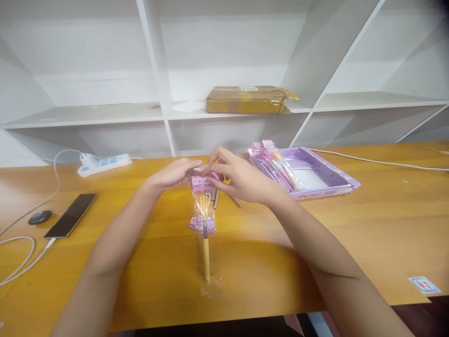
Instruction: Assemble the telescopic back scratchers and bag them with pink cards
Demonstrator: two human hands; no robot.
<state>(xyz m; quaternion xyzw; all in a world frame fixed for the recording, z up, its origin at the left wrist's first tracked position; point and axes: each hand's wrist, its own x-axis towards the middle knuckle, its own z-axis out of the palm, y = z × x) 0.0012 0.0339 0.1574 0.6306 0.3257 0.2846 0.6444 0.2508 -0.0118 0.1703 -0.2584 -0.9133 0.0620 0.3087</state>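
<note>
A yellow back scratcher (206, 252) with a hand-shaped head lies in a clear plastic bag (203, 203), handle towards me. The bag's top carries a pink header card (201, 183). My left hand (177, 174) is closed at the top of the bag, thumb and fingers pinching its edge. From the other side my right hand (238, 175) bends over the same edge, its fingers closed there; the exact grip is partly hidden. Purple cards (202, 224) lie under the bag. Metal rods (215, 199) and a bit of yellow and pink show behind and below my right fingers.
Right of my hands, a purple tray (308, 191) holds several packaged back scratchers (275, 166). To the left lie a phone (72, 216), a black oval object (39, 217), cables and a power strip (104, 164). A taped cardboard box (245, 99) rests on the shelf.
</note>
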